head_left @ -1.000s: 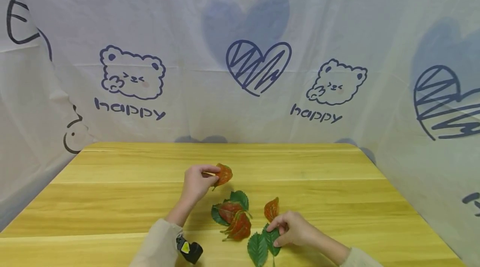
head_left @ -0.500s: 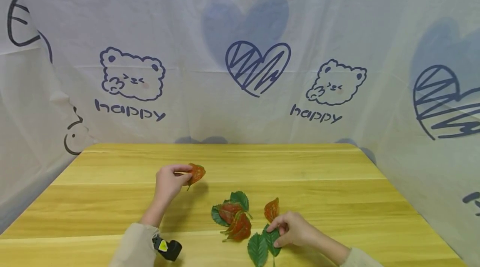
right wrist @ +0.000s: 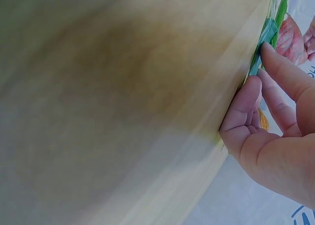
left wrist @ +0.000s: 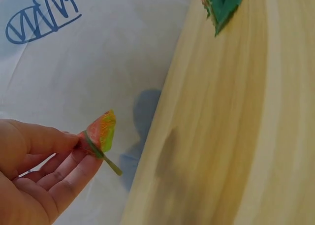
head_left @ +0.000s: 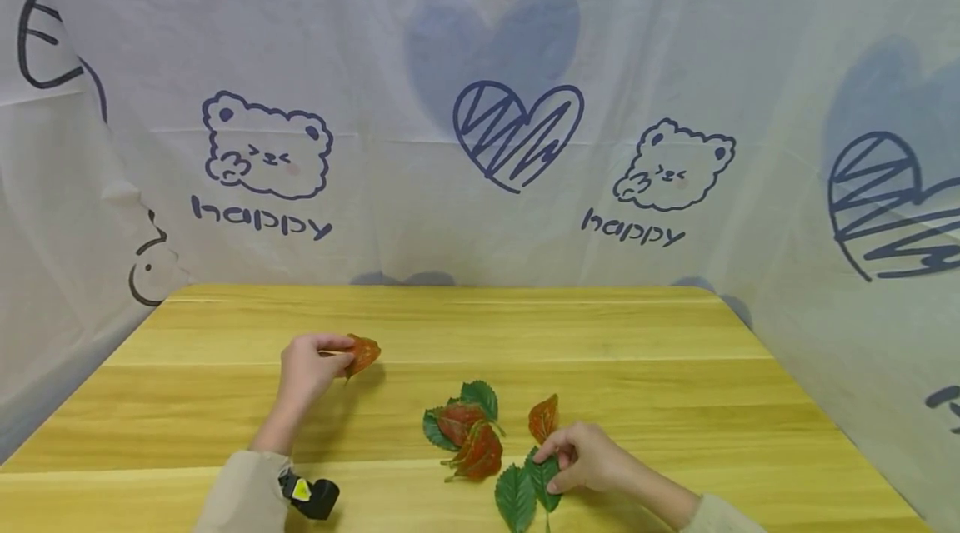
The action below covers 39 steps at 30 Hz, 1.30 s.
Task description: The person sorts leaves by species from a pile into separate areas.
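Observation:
My left hand [head_left: 307, 366] pinches a red-orange artificial leaf [head_left: 363, 354] between thumb and fingertips, raised over the left part of the table. In the left wrist view that leaf [left wrist: 101, 131] shows a yellow edge and a short green stem. At the front right, my right hand [head_left: 588, 458] has its thumb and forefinger on a green serrated leaf [head_left: 543, 479], the other fingers curled under. A second green leaf [head_left: 514, 498] lies against it on the left. Just beyond the right fingers is an orange-red leaf [head_left: 543, 416].
Between the hands lies a small heap of green leaves [head_left: 480, 396] with red leaves [head_left: 480, 454] on top. The wooden table [head_left: 637, 333] ends at a hanging white cloth [head_left: 390, 183] printed with bears and hearts. A black device [head_left: 311, 498] sits on the left wrist.
My left hand has carried the red-orange leaf leftward, away from the heap, dropping slightly at the end. The right hand and the leaves near it have stayed put.

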Tool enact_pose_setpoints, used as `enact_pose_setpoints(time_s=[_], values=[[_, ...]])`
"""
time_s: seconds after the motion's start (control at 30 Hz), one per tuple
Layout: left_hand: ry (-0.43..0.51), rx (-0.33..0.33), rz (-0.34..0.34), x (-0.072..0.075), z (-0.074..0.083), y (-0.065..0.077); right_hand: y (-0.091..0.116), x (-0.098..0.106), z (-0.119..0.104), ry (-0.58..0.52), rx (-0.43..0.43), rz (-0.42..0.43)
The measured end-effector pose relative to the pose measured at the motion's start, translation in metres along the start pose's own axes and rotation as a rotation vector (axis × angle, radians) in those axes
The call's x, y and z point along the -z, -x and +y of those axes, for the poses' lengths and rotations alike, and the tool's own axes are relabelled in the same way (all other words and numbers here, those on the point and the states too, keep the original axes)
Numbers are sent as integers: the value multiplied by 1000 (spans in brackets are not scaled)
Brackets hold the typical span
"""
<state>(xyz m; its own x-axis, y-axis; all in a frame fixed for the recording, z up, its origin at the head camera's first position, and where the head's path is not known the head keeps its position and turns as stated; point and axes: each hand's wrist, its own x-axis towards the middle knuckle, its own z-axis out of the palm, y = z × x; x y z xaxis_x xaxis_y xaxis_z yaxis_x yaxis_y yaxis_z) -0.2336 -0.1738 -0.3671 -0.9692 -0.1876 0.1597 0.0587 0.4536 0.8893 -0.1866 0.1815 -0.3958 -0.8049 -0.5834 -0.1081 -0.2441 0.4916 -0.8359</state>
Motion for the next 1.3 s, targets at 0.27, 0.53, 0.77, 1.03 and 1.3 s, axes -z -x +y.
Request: enact_pose_setpoints(time_s=[0.27,0.53,0.77,1.03,1.3], values=[[-41,31,-72,0,-7,1,-1,0,-1,-2,-1,2],[-182,-14,-82,2,-12,3,-1,0,1,-1,7,0],[-165,23,-126,3,-13,3,0,1,2,-36,26,-12],[-232,44,-148,5,-13,5,0,1,1,-20,1,-5],[-340,-75,-97,7,-5,7,-1,-1,0,37,-10,27]])
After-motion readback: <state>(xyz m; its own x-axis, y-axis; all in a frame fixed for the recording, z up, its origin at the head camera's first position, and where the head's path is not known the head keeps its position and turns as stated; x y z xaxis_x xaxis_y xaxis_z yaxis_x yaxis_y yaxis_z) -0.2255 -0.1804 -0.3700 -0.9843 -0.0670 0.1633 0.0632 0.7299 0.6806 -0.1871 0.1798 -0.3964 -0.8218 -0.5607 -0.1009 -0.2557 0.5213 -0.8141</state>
